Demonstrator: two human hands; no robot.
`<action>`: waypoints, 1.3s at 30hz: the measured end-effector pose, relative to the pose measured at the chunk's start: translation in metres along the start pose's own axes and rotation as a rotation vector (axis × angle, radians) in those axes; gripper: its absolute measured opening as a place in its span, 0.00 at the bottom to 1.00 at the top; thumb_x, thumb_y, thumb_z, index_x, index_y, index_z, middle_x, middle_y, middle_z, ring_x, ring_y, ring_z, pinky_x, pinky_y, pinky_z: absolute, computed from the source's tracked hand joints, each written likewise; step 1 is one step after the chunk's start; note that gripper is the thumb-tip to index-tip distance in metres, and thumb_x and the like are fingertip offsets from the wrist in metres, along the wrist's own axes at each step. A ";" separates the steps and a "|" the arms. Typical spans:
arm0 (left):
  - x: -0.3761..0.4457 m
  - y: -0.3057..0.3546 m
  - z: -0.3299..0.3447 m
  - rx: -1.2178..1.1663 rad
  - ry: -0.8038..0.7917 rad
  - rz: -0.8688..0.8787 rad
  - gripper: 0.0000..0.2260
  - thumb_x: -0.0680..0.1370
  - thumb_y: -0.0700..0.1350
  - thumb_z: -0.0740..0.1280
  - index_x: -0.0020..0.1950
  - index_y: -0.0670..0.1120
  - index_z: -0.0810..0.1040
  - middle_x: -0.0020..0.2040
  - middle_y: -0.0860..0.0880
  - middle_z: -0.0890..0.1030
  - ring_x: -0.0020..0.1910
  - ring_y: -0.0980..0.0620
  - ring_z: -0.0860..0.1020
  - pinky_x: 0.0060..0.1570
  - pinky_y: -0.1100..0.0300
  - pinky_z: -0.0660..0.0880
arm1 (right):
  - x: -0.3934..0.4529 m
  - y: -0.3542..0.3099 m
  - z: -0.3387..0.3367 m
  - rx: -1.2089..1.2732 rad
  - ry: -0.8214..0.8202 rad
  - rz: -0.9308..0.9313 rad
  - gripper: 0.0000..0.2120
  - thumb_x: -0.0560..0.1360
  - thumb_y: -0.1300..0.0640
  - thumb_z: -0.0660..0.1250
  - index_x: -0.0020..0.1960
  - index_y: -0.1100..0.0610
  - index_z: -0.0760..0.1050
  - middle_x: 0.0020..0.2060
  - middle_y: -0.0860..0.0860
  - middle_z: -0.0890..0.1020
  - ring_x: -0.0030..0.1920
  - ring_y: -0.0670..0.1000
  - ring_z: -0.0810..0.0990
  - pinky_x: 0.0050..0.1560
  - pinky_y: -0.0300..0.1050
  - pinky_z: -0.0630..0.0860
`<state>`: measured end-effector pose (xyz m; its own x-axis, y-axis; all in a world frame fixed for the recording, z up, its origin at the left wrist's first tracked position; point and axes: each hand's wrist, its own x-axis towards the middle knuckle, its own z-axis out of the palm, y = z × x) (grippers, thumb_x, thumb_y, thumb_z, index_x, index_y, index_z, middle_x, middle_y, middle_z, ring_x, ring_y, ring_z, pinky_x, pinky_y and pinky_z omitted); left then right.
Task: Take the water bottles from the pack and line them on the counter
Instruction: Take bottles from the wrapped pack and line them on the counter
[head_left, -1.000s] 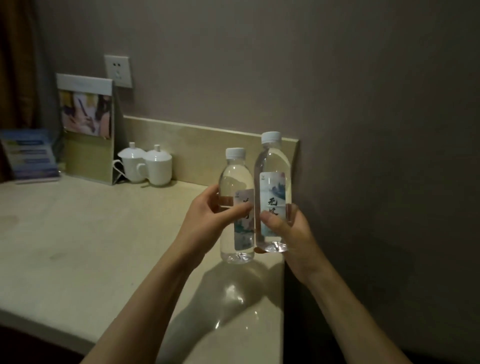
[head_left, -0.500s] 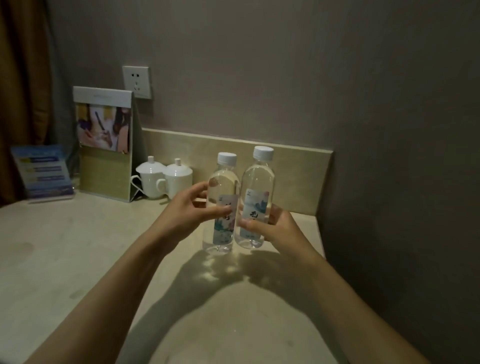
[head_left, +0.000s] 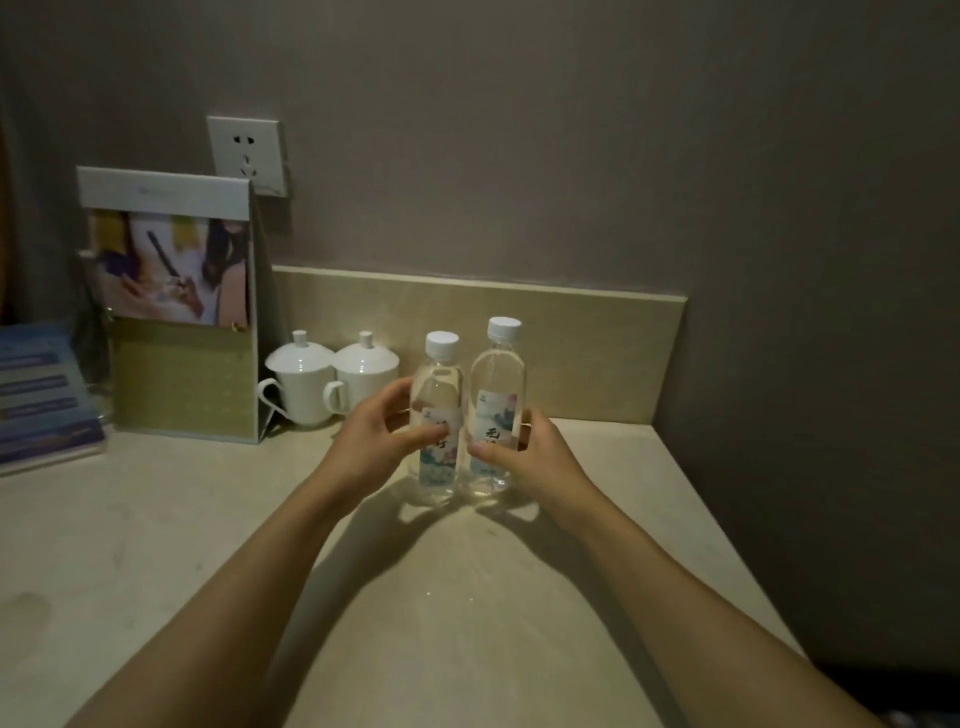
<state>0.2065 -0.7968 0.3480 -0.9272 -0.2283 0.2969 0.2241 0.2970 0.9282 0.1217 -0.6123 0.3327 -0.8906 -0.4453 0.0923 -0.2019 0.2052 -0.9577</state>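
1. Two clear plastic water bottles with white caps stand upright side by side on a pale stone counter (head_left: 156, 545), close in front of its low backsplash (head_left: 597, 353).
2. The left bottle (head_left: 437, 415) carries a white label with a blue-green picture and dark brush-style characters, partly covered by a thumb and not readable.
3. The right bottle (head_left: 497, 395) has a like label with a small logo at its top corner, a pale landscape picture, and one large dark Chinese character that shows above the fingers; the rest is hidden.
4. Both bare forearms reach forward from the lower edge of the view and converge on the bottles.
5. The left hand (head_left: 374, 447) curls around the left bottle from its left side, thumb across the label and fingers behind.
6. The right hand (head_left: 535, 457) wraps the right bottle low down from its right side, thumb across the front of the label.
7. The bottles appear to touch or nearly touch; which, cannot be told.
8. Just left of the bottles sit two white lidded cups (head_left: 332, 379) with handles.
9. Further left of the bottles stands a folded display card (head_left: 176, 312) with a blurred photo, then a blue leaflet stand (head_left: 41, 389); its print is too blurred to read.
10. A white wall socket (head_left: 247, 155) sits above the card.
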 end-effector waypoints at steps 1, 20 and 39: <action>0.003 -0.004 -0.002 -0.013 0.002 0.000 0.19 0.74 0.42 0.72 0.60 0.61 0.74 0.55 0.60 0.82 0.55 0.62 0.80 0.42 0.68 0.79 | 0.004 -0.001 0.003 -0.003 0.013 0.010 0.28 0.67 0.50 0.78 0.62 0.52 0.69 0.56 0.49 0.82 0.53 0.49 0.82 0.56 0.52 0.80; 0.011 -0.052 0.007 0.576 0.160 -0.125 0.24 0.66 0.56 0.79 0.53 0.55 0.69 0.48 0.57 0.78 0.38 0.61 0.76 0.29 0.72 0.70 | 0.022 0.027 0.036 -0.511 0.191 -0.026 0.24 0.70 0.45 0.74 0.60 0.53 0.71 0.54 0.50 0.77 0.54 0.51 0.78 0.53 0.51 0.80; 0.041 -0.063 0.030 0.563 0.450 -0.110 0.18 0.67 0.49 0.79 0.47 0.51 0.71 0.47 0.49 0.76 0.45 0.49 0.78 0.42 0.56 0.77 | 0.051 0.015 0.048 -0.438 0.256 0.084 0.21 0.72 0.49 0.73 0.57 0.53 0.65 0.58 0.54 0.78 0.58 0.57 0.79 0.54 0.58 0.79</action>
<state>0.1455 -0.7975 0.2953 -0.6954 -0.6072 0.3844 -0.1640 0.6548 0.7378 0.0923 -0.6735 0.3100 -0.9712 -0.1952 0.1366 -0.2286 0.6016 -0.7654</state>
